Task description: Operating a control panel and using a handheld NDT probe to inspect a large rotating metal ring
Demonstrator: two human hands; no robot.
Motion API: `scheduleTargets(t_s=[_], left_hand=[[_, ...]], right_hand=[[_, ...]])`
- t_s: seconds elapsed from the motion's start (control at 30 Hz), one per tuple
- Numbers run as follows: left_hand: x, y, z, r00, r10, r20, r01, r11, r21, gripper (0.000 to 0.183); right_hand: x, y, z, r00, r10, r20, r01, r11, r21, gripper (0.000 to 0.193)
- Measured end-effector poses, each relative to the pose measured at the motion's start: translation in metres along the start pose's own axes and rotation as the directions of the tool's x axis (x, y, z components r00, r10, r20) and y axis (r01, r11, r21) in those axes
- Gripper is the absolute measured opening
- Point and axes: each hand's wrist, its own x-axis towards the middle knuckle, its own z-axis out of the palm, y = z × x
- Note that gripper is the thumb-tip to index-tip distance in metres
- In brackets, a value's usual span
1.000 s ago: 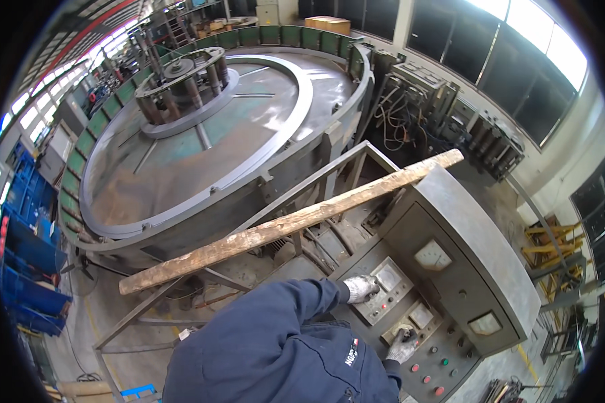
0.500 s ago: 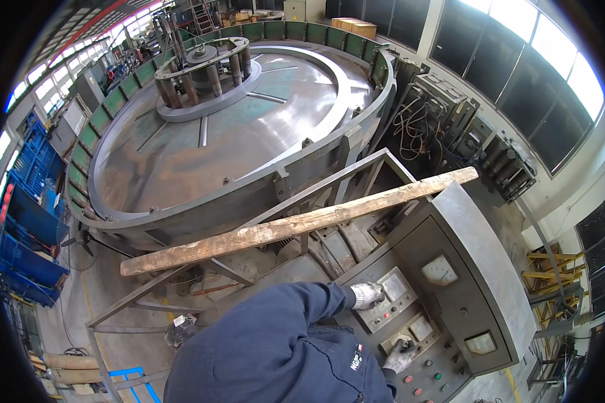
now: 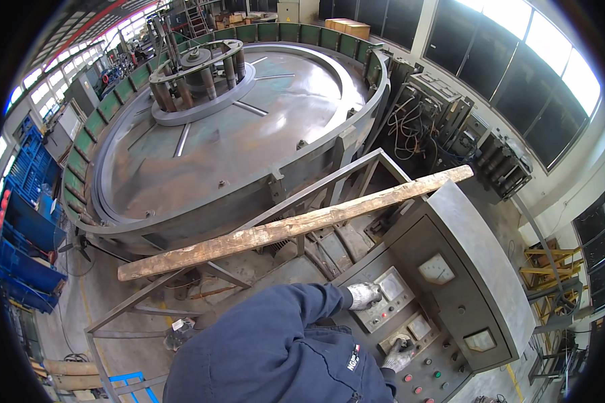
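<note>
My left hand [image 3: 365,295], in a whitish glove, rests at the left end of the upper meter unit [image 3: 391,289] on a grey control desk. Its fingers are curled in, and what lies under them is hidden. Nearer to me, my right hand [image 3: 398,357], also gloved, has its fingers closed about a dark control knob [image 3: 402,342] on the lower meter unit [image 3: 420,328]. Small lamps sit beside each hand. Beyond the desk, a large round metal turntable [image 3: 249,144] with radial slots lies inside a green-lined rim [image 3: 181,232].
A long rough wooden beam [image 3: 296,225] lies slanting across a metal frame [image 3: 134,295] in front of the turntable. Gauges [image 3: 437,269] and push buttons [image 3: 417,389] are on the desk. Cabled machinery [image 3: 430,114] stands at the far right, blue racks [image 3: 30,208] at the left.
The turntable has turned: its near slots have shifted left, clockwise as seen from above. Both my hands keep their places on the desk. The view has shifted slightly.
</note>
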Motion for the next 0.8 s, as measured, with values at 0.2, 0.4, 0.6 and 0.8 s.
scheduleTargets(t_s=[0.2,0.4,0.6,0.8], left_hand=[[0.001,0.002,-0.003,0.999,-0.006,0.033,0.007,1.000,-0.008,0.024],[-0.001,-0.003,0.003,1.000,-0.002,0.015,0.002,1.000,-0.012,0.025],[0.003,-0.004,0.006,1.000,0.015,0.019,-0.015,1.000,-0.010,0.028],[0.000,-0.010,0.012,1.000,0.011,0.009,-0.011,1.000,0.001,0.028]], right_hand=[[0.000,-0.002,-0.001,1.000,0.003,-0.003,-0.003,0.999,-0.054,0.044],[0.000,-0.001,0.001,1.000,0.016,0.008,-0.016,1.000,0.015,0.044],[0.002,0.010,0.002,0.999,-0.030,-0.011,0.029,0.997,-0.076,0.044],[-0.001,-0.008,-0.002,0.999,0.022,0.023,-0.022,0.999,0.030,0.044]])
